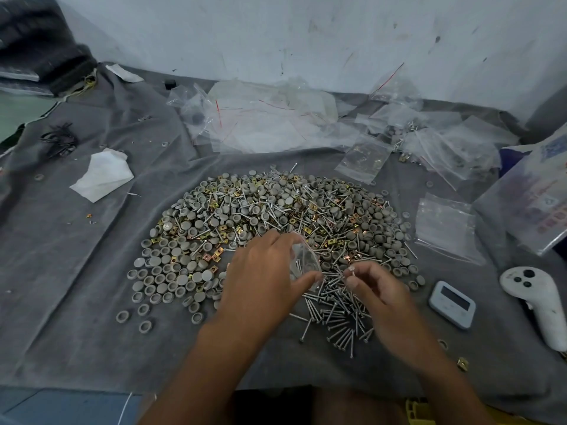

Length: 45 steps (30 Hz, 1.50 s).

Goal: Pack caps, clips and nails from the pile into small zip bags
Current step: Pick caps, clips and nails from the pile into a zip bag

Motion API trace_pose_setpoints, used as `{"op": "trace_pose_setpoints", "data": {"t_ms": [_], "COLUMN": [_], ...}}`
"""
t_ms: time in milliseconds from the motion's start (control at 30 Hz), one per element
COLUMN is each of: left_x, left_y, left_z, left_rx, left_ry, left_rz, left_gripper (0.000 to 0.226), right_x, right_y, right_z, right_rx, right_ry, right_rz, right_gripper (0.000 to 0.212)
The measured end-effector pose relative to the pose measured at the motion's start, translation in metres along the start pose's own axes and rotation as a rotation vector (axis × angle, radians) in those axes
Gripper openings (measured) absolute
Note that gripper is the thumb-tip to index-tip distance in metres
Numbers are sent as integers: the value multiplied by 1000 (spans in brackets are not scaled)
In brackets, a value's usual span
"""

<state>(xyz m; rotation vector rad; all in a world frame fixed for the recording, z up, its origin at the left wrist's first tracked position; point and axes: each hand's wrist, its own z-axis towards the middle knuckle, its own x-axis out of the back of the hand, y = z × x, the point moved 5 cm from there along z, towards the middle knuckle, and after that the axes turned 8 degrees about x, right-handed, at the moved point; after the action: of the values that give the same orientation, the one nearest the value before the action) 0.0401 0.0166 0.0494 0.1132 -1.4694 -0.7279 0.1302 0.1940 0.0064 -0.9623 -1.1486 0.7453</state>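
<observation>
Grey cloth (92,240) under the pile (276,216): a small zip bag (303,260) is gripped by the left hand (260,277), its mouth just left of a nail (352,273) pinched roughly upright by the right hand (377,289).

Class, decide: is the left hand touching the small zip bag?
Touching. The head view shows the left hand gripping the small zip bag, thumb across it.
</observation>
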Motion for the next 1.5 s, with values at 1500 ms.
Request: {"op": "trace_pose_setpoints", "data": {"t_ms": [1500], "left_x": [2], "left_y": [7], "left_z": [-3], "left_rx": [-16], "left_ry": [29], "left_rz": [2], "left_gripper": [49], "right_x": [-13], "right_y": [-85], "right_z": [29], "right_rx": [210], "right_ry": [-1], "right_rz": [-592], "right_gripper": [18]}}
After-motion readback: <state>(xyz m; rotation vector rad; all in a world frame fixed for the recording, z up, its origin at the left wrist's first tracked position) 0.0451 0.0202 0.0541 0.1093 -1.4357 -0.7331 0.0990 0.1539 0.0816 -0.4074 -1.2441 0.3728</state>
